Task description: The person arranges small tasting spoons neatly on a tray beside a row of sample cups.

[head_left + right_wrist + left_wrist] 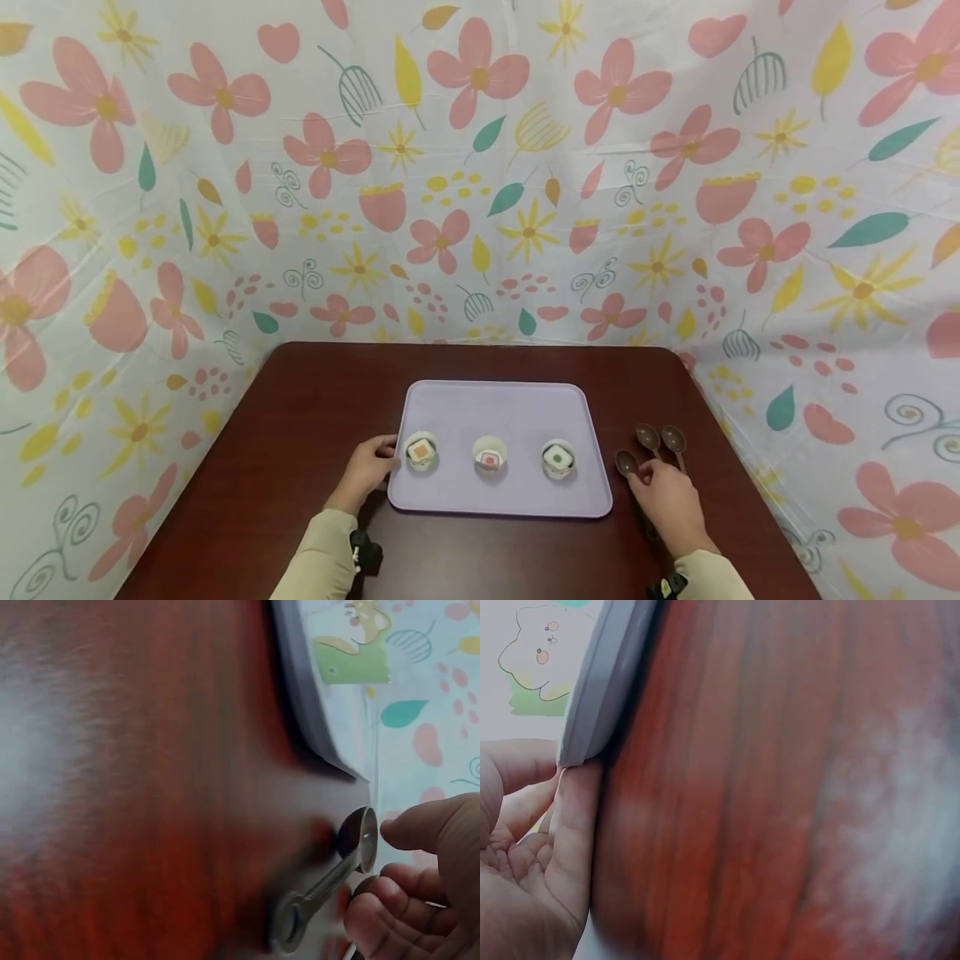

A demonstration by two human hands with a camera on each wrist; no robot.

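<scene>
A lilac tray (487,408) lies on the table, bearing three small round cups: the left cup (422,464) has a white piece with an orange mark, the middle cup (491,444) a red-marked one, the right cup (558,472) a green-marked one. My left hand (365,473) pinches the tray's left edge, with the rim between thumb and fingers in the left wrist view. My right hand (670,504) is over the nearest brown spoon (627,463). In the right wrist view, thumb and bent fingers stand apart around that spoon's bowl (367,838); its ring-ended handle lies towards the table's front.
Two more brown spoons, one (648,437) beside the other (674,438), lie just beyond my right hand. The dark red wooden table (300,417) ends at a flower-patterned cloth (480,208) hanging behind and along both sides.
</scene>
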